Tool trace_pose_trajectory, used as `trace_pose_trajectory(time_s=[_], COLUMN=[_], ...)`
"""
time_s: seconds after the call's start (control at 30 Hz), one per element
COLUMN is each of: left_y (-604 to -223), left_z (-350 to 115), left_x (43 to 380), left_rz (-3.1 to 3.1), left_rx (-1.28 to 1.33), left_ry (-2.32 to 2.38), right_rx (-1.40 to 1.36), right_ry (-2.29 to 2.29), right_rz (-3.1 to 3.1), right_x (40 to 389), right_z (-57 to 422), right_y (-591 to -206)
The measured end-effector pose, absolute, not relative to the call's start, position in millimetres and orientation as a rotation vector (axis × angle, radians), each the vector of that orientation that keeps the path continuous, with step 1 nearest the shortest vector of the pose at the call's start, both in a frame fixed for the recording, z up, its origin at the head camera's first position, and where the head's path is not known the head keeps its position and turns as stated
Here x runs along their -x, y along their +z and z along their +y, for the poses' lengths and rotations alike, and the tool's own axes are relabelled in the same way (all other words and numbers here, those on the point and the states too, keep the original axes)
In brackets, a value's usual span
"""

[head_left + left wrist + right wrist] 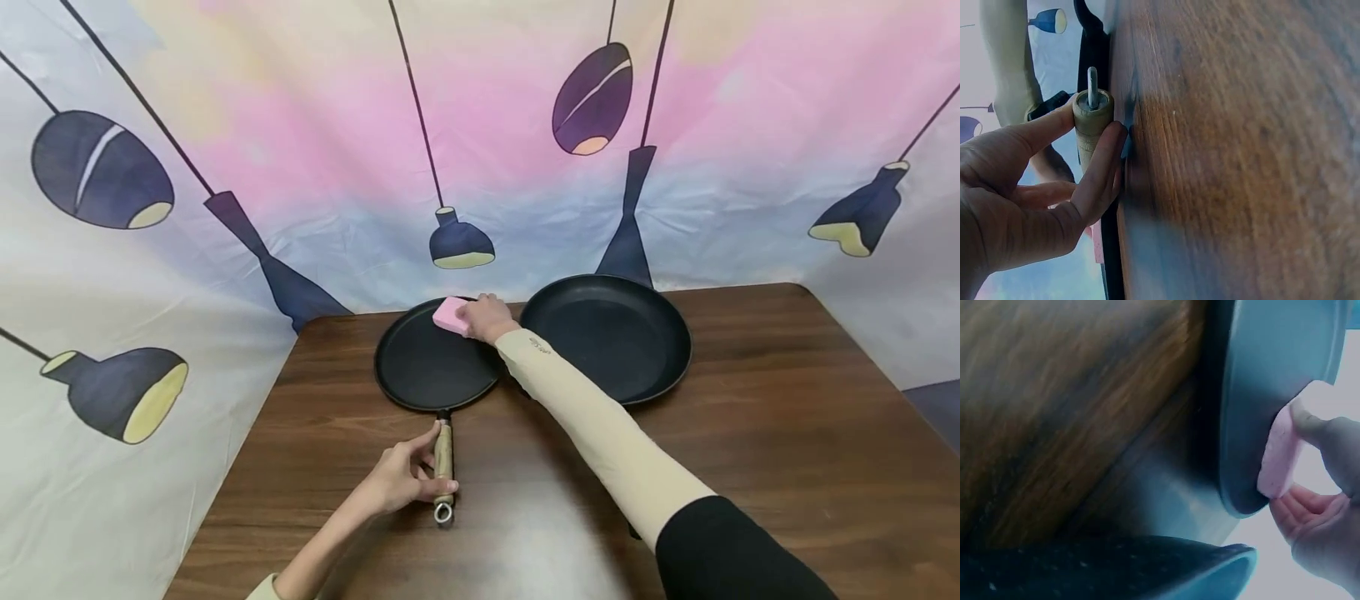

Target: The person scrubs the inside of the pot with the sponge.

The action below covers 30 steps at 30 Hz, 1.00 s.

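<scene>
A flat black pan (pixel 427 367) with a wooden handle (pixel 444 454) lies at the table's far left. My left hand (pixel 401 475) holds that handle between thumb and fingers, near its metal hanging ring (pixel 443 510). The left wrist view shows the same grip on the handle (pixel 1092 122) from its ring end. At the pan's far right side, my right hand (pixel 487 318) pinches a pink sponge (pixel 450 315). In the right wrist view the sponge (pixel 1282 450) is against the pan's surface (pixel 1272 381), thumb on one side and fingers on the other.
A larger, deeper black frying pan (pixel 607 337) stands just right of the flat pan, partly under my right sleeve (pixel 592 433). Both pans sit on a brown wooden table (pixel 787 433). Behind the table hangs a cloth (pixel 495 167) printed with lamps.
</scene>
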<state>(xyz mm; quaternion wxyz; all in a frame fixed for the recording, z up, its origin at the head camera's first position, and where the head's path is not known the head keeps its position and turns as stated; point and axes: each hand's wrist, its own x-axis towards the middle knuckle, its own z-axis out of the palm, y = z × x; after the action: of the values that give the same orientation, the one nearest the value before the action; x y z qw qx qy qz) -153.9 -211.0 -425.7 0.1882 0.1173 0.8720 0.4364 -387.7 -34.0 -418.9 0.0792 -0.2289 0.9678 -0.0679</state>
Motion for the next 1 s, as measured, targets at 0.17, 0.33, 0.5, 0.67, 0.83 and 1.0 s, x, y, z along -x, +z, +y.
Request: trace_pose_trajectory(time_s=[0.17, 0.33, 0.5, 0.67, 0.83, 1.0], left_y=[-426, -426, -424, -426, -425, -427], left_z=[-210, -210, -210, -212, -212, -210], left_x=[151, 151, 151, 155, 156, 152], left_rz=[2.459, 2.462, 2.435, 2.444, 2.434, 2.455], left_rx=[-0.354, -0.337, -0.329, -0.312, -0.321, -0.345], left_ry=[1.232, 1.245, 1.261, 1.264, 1.253, 1.218], right_rx=[0.732, 0.991, 1.259, 1.313, 1.258, 1.083], right_ry=[-0.168, -0.215, -0.229, -0.218, -0.232, -0.202], right_rz=[2.847, 2.720, 2.596, 2.550, 2.575, 2.740], right_x=[387, 365, 334, 318, 328, 358], right_z=[-26, -12, -9, -16, -23, -28], right_y=[-420, -415, -408, -407, -409, -417])
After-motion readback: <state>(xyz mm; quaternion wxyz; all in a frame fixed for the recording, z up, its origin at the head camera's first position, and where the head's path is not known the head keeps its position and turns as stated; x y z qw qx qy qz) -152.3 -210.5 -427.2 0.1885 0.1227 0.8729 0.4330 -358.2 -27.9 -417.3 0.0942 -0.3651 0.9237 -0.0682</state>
